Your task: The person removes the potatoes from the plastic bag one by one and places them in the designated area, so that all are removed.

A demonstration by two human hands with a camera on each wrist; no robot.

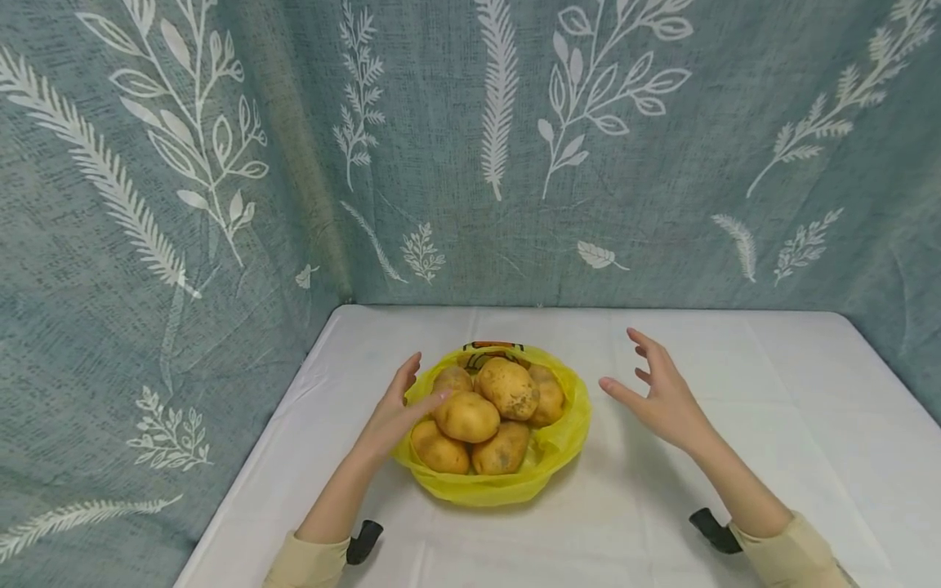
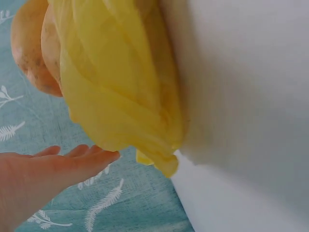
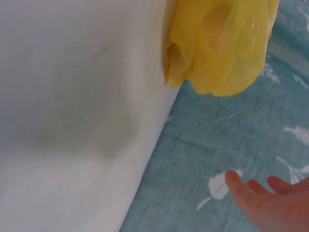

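A yellow plastic bag sits on the table with its mouth spread wide, and several potatoes are heaped inside it. Dark and orange printing shows at the bag's far rim. My left hand hovers at the bag's left side, thumb over the rim close to the potatoes, fingers loosely extended. In the left wrist view the bag bulges beside the fingertips; whether they touch it I cannot tell. To the right of the bag, apart from it, my right hand is raised with fingers spread and holds nothing.
A white cloth covers the table. Behind it and on the left hangs a blue-green curtain with white leaf patterns. A black wrist camera piece juts out by the left wrist, another by the right.
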